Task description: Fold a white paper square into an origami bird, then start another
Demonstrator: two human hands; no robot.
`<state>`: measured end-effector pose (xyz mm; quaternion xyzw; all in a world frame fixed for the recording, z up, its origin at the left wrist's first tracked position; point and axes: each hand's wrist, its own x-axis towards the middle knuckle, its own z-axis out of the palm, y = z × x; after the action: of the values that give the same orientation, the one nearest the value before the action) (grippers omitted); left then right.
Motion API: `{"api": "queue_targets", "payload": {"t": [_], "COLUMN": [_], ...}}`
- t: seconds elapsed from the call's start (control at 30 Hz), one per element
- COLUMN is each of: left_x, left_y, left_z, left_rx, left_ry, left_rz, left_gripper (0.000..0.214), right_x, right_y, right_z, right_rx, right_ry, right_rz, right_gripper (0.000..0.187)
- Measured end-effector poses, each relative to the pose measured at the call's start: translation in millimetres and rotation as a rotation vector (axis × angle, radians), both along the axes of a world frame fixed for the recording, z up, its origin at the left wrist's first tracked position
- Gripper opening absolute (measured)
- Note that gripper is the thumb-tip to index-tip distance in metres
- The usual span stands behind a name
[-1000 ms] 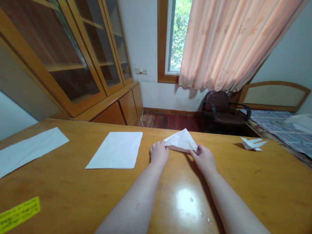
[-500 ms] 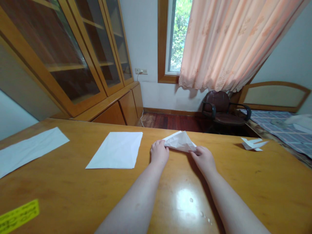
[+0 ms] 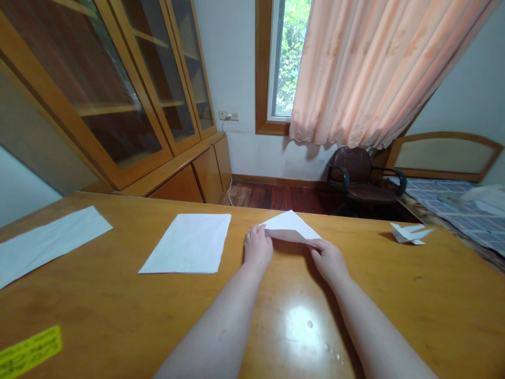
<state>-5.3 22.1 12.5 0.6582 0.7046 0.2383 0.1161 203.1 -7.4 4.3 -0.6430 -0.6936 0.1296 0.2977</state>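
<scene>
A partly folded sheet of white paper [image 3: 294, 219] lies near the far edge of the wooden table. Its back part is a flat, pale triangle, while a shaded flap is raised along the side facing me. My left hand [image 3: 258, 246] is closed on the paper's left corner, its fingers curled around the edge. At the right corner, my right hand [image 3: 328, 258] pinches the paper between thumb and fingers. My forearms hide nothing of the sheet, but the fingertips cover both of its corners.
Left of my hands lies a squarish white sheet [image 3: 189, 243]; a long paper strip [image 3: 55, 242] is farther left. A folded paper piece [image 3: 410, 234] stands at the right. A yellow label [image 3: 31, 350] is at the table's lower left. Beyond are a chair [image 3: 357, 176] and a cabinet [image 3: 158, 173].
The paper's upper flap, which lay back over the sheet, has swung toward me, exposing the flat white triangle behind it. Both hands keep hold of the corners, the right shifted slightly.
</scene>
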Motion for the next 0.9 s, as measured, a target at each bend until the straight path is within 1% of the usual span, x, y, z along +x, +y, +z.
{"api": "queue_targets", "payload": {"t": [0.13, 0.27, 0.43, 0.5, 0.6, 0.7, 0.73, 0.9], "left_x": [0, 1, 1, 0, 0, 0, 0, 1], "left_y": [1, 1, -1, -1, -1, 0, 0, 1], "left_z": [-0.1, -0.2, 1.3, 1.5, 1.2, 1.0, 0.9, -1.7], "left_rx": [-0.016, -0.036, -0.056, -0.060, -0.067, -0.074, -0.076, -0.083], "left_ry": [-0.011, -0.017, -0.011, -0.001, 0.013, 0.021, 0.025, 0.078], "left_rz": [-0.003, 0.023, 0.038, 0.039, 0.053, 0.058, 0.057, 0.050], "left_gripper": [0.043, 0.050, 0.056, 0.056, 0.056, 0.056, 0.056, 0.055], "right_x": [-1, -4, -7, -6, -5, -5, -5, -3], "right_y": [0, -2, -6, -6, -2, 3, 4, 6], "right_z": [0.8, 7.3, 13.4, 11.1, 3.5, -4.9, -7.2, -13.1], "right_rx": [-0.038, -0.066, -0.097, -0.082, -0.095, -0.133, -0.119, -0.091], "right_ry": [0.007, 0.044, 0.071, 0.122, 0.160, 0.074, 0.049, -0.014], "right_rz": [0.025, 0.055, 0.165, 0.207, 0.159, 0.160, 0.148, 0.156], "right_gripper": [0.034, 0.035, 0.050, 0.050, 0.048, 0.035, 0.033, 0.035]}}
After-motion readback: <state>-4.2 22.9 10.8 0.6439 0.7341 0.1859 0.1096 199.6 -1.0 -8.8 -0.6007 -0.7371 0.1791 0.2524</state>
